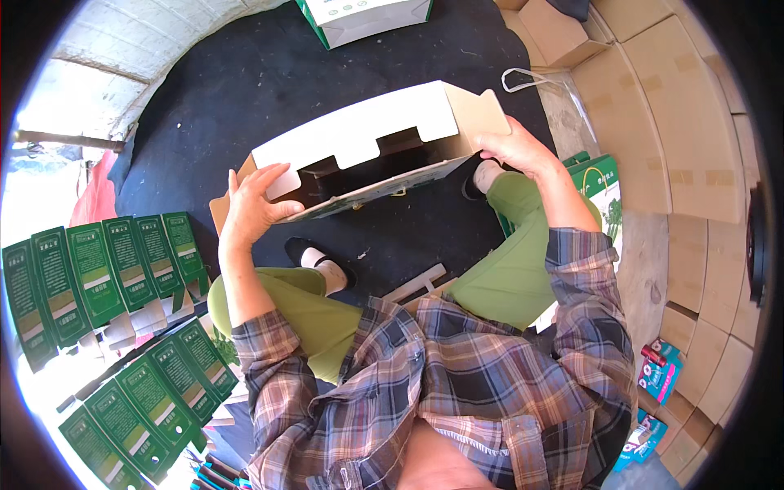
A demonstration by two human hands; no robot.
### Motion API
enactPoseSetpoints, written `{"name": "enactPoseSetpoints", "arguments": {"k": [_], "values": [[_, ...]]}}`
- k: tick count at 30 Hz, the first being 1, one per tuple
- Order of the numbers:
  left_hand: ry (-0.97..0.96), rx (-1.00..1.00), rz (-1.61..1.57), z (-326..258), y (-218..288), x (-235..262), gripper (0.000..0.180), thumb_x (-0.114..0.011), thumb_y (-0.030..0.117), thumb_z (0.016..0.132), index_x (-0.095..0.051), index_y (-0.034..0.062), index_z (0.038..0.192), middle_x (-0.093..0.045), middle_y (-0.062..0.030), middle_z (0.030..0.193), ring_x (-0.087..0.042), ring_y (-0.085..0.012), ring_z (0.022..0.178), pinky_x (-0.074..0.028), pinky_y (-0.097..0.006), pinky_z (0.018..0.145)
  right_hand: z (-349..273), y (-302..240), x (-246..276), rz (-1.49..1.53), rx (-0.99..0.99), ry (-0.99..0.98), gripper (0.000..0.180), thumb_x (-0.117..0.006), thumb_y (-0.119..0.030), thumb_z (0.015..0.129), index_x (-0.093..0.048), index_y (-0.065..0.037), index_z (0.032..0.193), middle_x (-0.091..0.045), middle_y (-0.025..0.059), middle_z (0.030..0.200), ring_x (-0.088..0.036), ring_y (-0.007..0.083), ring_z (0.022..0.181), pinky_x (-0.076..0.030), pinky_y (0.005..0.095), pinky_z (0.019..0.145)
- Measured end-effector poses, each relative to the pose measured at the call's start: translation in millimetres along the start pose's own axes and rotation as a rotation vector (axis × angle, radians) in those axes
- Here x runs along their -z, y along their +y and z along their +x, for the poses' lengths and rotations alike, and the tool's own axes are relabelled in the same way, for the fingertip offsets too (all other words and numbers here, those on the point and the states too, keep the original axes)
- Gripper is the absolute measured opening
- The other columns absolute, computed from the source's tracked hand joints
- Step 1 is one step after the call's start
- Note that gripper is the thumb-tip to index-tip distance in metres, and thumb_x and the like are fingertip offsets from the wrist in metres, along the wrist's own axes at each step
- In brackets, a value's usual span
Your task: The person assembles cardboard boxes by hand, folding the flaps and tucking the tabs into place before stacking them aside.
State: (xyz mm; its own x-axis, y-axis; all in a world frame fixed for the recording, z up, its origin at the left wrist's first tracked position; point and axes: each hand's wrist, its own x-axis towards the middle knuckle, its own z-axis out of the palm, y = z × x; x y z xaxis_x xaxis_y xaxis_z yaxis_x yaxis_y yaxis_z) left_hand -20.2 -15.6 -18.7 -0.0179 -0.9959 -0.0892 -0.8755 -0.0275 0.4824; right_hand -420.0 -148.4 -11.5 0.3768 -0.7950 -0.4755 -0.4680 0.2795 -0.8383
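Left hand [255,200] and right hand [513,147] grip opposite ends of half-folded white carton [367,135], fingers curled over edges, keeping it square over black mat [245,90].

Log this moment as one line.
left hand: grips carton left end | right hand: grips right end | carton: open, held above black mat

The carton [367,155] is a long white cardboard box with a green printed side below. It is half folded, open on top with notched flaps up, tilted, rising from 9 o'clock to 3 o'clock, held above the dark mat.
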Motion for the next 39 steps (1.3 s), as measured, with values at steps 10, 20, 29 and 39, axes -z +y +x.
{"name": "enactPoseSetpoints", "arguments": {"k": [10, 20, 29, 39], "values": [[0.022, -0.088, 0.164, -6, 6, -9, 0.091, -0.066, 0.071, 0.054, -0.059, 0.0154, 0.126, -0.058, -0.0116, 0.126, -0.048, -0.0294, 0.125, -0.001, -0.059, 0.113, 36, 27, -20, -0.35, 0.327, -0.06, 0.064, -0.058, -0.001, 0.076, -0.048, -0.015, 0.137, -0.016, 0.0089, 0.157, -0.036, 0.0269, 0.136, -0.035, 0.0353, 0.107], [0.785, 0.188, -0.345, -20, -9, 17, 0.032, -0.066, 0.019, 0.088, -0.063, 0.0072, 0.117, -0.063, -0.0027, 0.095, -0.058, -0.0107, 0.087, -0.045, -0.029, 0.08, 36, 27, -31, -0.554, 0.322, 0.024, 0.065, -0.064, -0.015, 0.081, -0.042, -0.028, 0.141, -0.009, 0.0169, 0.156, -0.035, 0.0354, 0.136, -0.034, 0.0394, 0.109], [0.158, 0.083, -1.137, -23, 12, 10, 0.128, -0.069, 0.08, 0.053, -0.023, 0.008, 0.148, -0.043, -0.0181, 0.14, -0.043, -0.0294, 0.128, -0.039, -0.045, 0.102, 37, 29, -30, -0.553, 0.304, 0.026, 0.064, -0.064, -0.015, 0.084, -0.041, -0.028, 0.142, -0.011, 0.017, 0.156, -0.034, 0.0356, 0.136, -0.033, 0.0395, 0.11], [0.028, 0.217, -0.473, -2, 25, -43, 0.078, -0.074, 0.02, 0.077, -0.033, 0.0054, 0.143, -0.054, -0.0243, 0.124, -0.056, -0.0335, 0.112, -0.047, -0.041, 0.09, 50, 33, -33, -0.599, 0.35, 0.084, 0.05, -0.054, -0.016, 0.091, -0.045, -0.026, 0.139, -0.019, 0.0177, 0.154, -0.039, 0.0351, 0.133, -0.035, 0.0378, 0.108]]}}
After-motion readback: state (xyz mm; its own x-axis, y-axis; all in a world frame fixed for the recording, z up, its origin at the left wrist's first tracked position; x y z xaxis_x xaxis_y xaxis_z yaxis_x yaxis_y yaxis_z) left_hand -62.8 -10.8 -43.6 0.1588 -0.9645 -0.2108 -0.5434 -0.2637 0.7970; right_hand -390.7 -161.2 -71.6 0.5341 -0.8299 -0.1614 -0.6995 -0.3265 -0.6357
